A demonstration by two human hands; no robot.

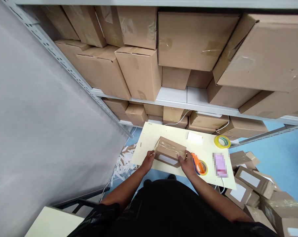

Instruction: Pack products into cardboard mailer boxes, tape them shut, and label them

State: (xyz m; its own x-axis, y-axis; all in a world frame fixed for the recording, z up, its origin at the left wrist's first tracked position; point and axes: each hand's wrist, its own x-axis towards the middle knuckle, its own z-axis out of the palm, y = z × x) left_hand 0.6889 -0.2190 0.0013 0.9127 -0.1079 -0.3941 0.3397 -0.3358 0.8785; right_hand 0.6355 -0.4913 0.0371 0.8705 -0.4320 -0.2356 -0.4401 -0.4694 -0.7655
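Observation:
A small cardboard box (167, 152) with clear tape along its top and a white label on its near side is between my hands, over the pale yellow table (146, 140). My left hand (148, 161) grips its left end, thumb on top. At the right end, my right hand (187, 163) holds the box with the thumb on the near side and fingers around the corner. Just right of that hand lies an orange and blue tape dispenser (199, 165) with a roll of tape in it. Whether the box touches the table is hard to tell.
On the table are a yellow tape roll (222, 142), white labels (195, 138) and a blurred pink item (220, 164) with a cable. Shelves (172, 94) full of cartons rise behind. Labelled boxes (249, 177) pile up at right; white paper scraps (121, 166) litter the floor at left.

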